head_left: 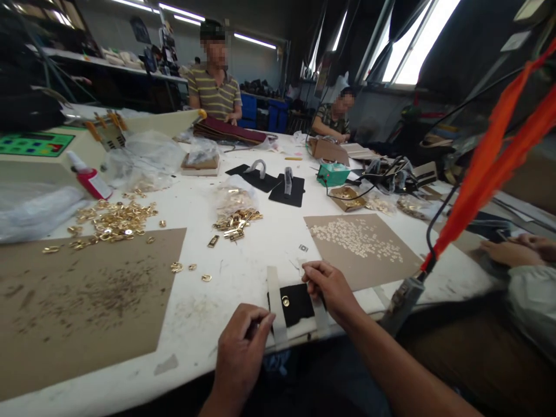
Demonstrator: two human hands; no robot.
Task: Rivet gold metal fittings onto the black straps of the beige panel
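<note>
A small black piece (297, 310) with a round gold fitting (285, 301) on it lies near the table's front edge, between two pale strips. My left hand (243, 341) is closed at its left side, the fingertips by the left strip (276, 298); what they hold, if anything, is hidden. My right hand (330, 289) hovers at the upper right corner of the black piece, thumb and fingers pinched together; anything between them is too small to make out. A small metal plate (303, 248) lies just beyond my right hand.
Gold parts are heaped on the table (234, 263) at left and centre. A brown board (362, 249) bears many small rings. An orange strap (482, 168) hangs at right, near another person's hands (512, 250). Two people work across the table.
</note>
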